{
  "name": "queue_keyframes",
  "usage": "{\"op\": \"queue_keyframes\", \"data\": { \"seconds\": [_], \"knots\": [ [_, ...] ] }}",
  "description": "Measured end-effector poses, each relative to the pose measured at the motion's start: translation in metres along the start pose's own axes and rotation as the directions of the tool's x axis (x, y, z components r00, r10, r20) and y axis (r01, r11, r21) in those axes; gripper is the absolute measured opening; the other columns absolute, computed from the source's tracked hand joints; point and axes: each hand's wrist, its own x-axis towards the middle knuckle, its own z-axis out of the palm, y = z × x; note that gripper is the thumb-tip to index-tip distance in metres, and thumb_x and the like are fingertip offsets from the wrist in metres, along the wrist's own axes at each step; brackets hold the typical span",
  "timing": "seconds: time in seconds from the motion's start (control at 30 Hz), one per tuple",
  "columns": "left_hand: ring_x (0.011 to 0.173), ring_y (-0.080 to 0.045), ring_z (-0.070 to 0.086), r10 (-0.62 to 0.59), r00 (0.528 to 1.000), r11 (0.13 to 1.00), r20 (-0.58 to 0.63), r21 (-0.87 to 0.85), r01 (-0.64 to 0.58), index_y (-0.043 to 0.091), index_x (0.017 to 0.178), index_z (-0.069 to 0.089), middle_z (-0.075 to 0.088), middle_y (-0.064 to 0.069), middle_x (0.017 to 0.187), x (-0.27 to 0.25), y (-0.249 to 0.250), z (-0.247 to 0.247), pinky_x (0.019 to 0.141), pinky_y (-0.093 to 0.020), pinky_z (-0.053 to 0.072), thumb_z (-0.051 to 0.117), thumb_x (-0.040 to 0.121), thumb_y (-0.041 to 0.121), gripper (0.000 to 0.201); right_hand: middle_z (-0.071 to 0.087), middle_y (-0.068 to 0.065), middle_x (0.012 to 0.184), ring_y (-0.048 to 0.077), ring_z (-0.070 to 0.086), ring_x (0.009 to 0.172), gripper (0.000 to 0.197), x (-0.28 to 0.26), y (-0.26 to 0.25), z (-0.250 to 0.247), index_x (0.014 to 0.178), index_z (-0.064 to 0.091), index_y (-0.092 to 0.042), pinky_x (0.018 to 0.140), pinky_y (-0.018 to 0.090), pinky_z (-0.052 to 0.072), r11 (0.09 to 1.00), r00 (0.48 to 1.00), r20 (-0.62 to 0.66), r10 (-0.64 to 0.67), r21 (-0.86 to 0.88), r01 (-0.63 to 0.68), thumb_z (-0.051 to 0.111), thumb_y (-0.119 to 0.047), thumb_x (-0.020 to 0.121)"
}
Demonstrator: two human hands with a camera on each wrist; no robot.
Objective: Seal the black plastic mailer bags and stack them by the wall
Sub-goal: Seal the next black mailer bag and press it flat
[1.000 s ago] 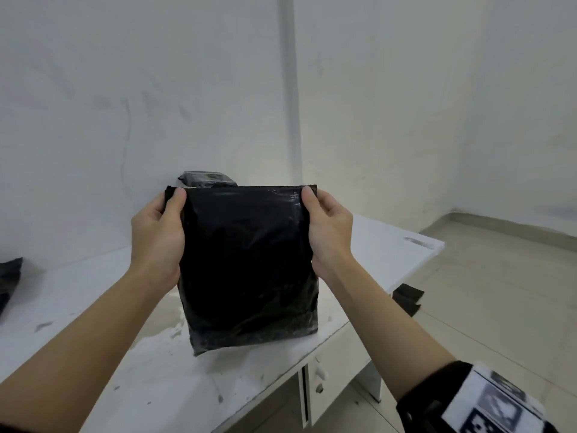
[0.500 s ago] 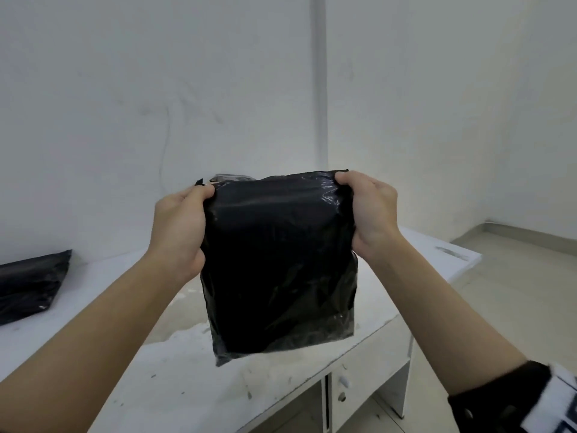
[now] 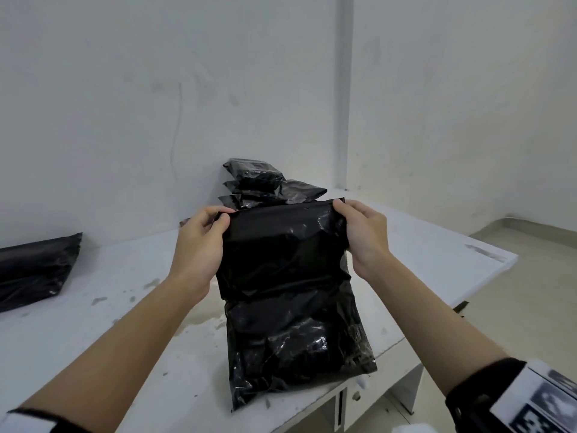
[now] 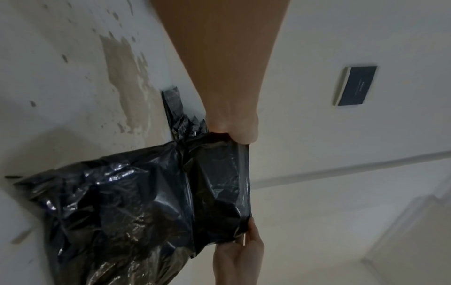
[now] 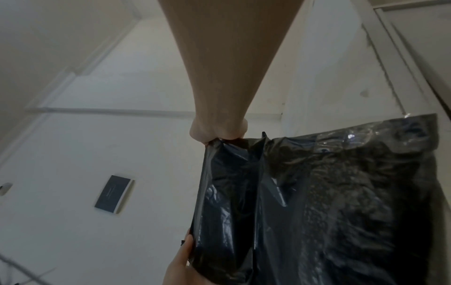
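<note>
A black plastic mailer bag (image 3: 290, 323) stands in front of me, its lower part resting on the white table (image 3: 431, 245) near the front edge. Its top flap is folded over toward me. My left hand (image 3: 222, 216) pinches the bag's top left corner and my right hand (image 3: 339, 207) pinches the top right corner. The left wrist view shows my left hand (image 4: 231, 133) gripping the folded edge of the bag (image 4: 136, 202). My right hand (image 5: 219, 135) holds the other corner of the bag (image 5: 317, 202) in the right wrist view. A stack of black bags (image 3: 259, 182) sits against the wall behind.
Another black bag (image 3: 37, 267) lies at the table's far left by the wall. The tabletop has worn, stained patches (image 3: 199, 317). A drawer front (image 3: 352, 398) shows under the table edge. Open floor (image 3: 530, 292) lies to the right.
The bag has come down from mid-air onto the table and its top flap is folded over. My view has tilted down, so the stack by the wall shows.
</note>
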Motion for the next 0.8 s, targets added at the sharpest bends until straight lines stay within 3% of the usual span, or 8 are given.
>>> {"op": "queue_keyframes", "data": {
  "seconds": [0.13, 0.27, 0.33, 0.4, 0.5, 0.57, 0.67, 0.8],
  "knots": [
    [0.077, -0.012, 0.059, -0.036, 0.999, 0.999, -0.003, 0.019, 0.036, 0.026, 0.084, 0.067, 0.065, 0.005, 0.086, 0.005, -0.005, -0.008, 0.063, -0.026, 0.046, 0.050, 0.097, 0.015, 0.024, 0.062, -0.005, 0.064, 0.011, 0.056, 0.061, 0.014, 0.006, 0.008, 0.005, 0.073, 0.069, -0.011, 0.058, 0.024, 0.043, 0.999, 0.999, -0.009, 0.051, -0.004, -0.051, 0.062, -0.010, 0.086],
    [0.067, -0.006, 0.061, -0.079, 0.997, 0.996, -0.001, 0.039, 0.079, 0.023, 0.081, 0.069, 0.066, 0.008, 0.075, 0.010, -0.010, -0.013, 0.075, -0.034, 0.051, 0.052, 0.095, 0.010, 0.027, 0.060, 0.001, 0.073, 0.018, 0.053, 0.067, 0.013, 0.011, 0.013, 0.005, 0.071, 0.066, -0.010, 0.062, 0.029, 0.042, 0.991, 0.991, -0.025, 0.133, 0.020, -0.132, 0.061, -0.007, 0.083],
    [0.062, -0.003, 0.061, -0.097, 0.995, 0.994, 0.014, 0.059, 0.096, 0.022, 0.082, 0.071, 0.066, 0.009, 0.072, 0.013, -0.011, -0.015, 0.073, -0.031, 0.051, 0.053, 0.094, 0.008, 0.026, 0.061, -0.002, 0.077, 0.015, 0.051, 0.071, 0.010, 0.015, 0.013, 0.003, 0.073, 0.064, -0.012, 0.064, 0.027, 0.039, 0.988, 0.988, -0.038, 0.152, -0.032, -0.153, 0.061, -0.008, 0.082],
    [0.068, -0.006, 0.058, -0.111, 0.993, 0.990, 0.029, 0.092, 0.108, 0.021, 0.084, 0.072, 0.066, 0.006, 0.080, 0.017, -0.011, -0.017, 0.068, -0.025, 0.049, 0.055, 0.093, 0.008, 0.023, 0.060, -0.004, 0.082, 0.014, 0.045, 0.074, 0.006, 0.018, 0.011, -0.001, 0.076, 0.063, -0.014, 0.065, 0.026, 0.035, 0.976, 0.981, -0.058, 0.187, -0.107, -0.192, 0.063, -0.011, 0.081],
    [0.068, -0.008, 0.043, -0.158, 0.987, 0.979, 0.000, 0.133, 0.157, 0.024, 0.084, 0.073, 0.056, 0.003, 0.078, 0.024, -0.013, -0.021, 0.061, -0.024, 0.035, 0.060, 0.090, 0.009, 0.020, 0.058, -0.003, 0.085, 0.012, 0.040, 0.074, 0.004, 0.024, 0.008, -0.004, 0.080, 0.062, -0.014, 0.055, 0.025, 0.031, 0.947, 0.961, -0.034, 0.275, -0.166, -0.276, 0.063, -0.011, 0.082],
    [0.069, -0.009, 0.042, -0.214, 0.977, 0.972, -0.013, 0.101, 0.214, 0.021, 0.085, 0.074, 0.054, 0.003, 0.077, 0.028, -0.013, -0.023, 0.057, -0.024, 0.033, 0.061, 0.089, 0.007, 0.019, 0.058, 0.001, 0.095, 0.015, 0.046, 0.084, 0.007, 0.026, 0.006, -0.005, 0.089, 0.062, -0.012, 0.049, 0.022, 0.037, 0.927, 0.937, 0.015, 0.349, -0.153, -0.343, 0.064, -0.011, 0.082],
    [0.090, -0.011, 0.055, -0.334, 0.942, 0.942, 0.026, -0.016, 0.335, 0.017, 0.087, 0.073, 0.062, 0.002, 0.094, 0.033, -0.013, -0.024, 0.055, -0.021, 0.051, 0.059, 0.090, 0.007, 0.018, 0.054, 0.010, 0.115, 0.026, 0.056, 0.106, 0.027, 0.028, 0.005, -0.005, 0.110, 0.061, -0.010, 0.057, 0.033, 0.057, 0.904, 0.901, 0.085, 0.426, -0.067, -0.421, 0.064, -0.009, 0.083],
    [0.124, -0.031, 0.047, -0.468, 0.881, 0.873, 0.070, -0.116, 0.473, 0.016, 0.091, 0.072, 0.051, -0.010, 0.126, 0.035, -0.025, -0.028, 0.063, -0.045, 0.059, 0.057, 0.089, 0.009, 0.017, 0.051, 0.011, 0.120, 0.032, 0.051, 0.114, 0.022, 0.031, 0.014, -0.004, 0.107, 0.063, -0.011, 0.079, 0.055, 0.053, 0.870, 0.863, 0.126, 0.489, -0.009, -0.492, 0.060, -0.008, 0.084]
  ]
}}
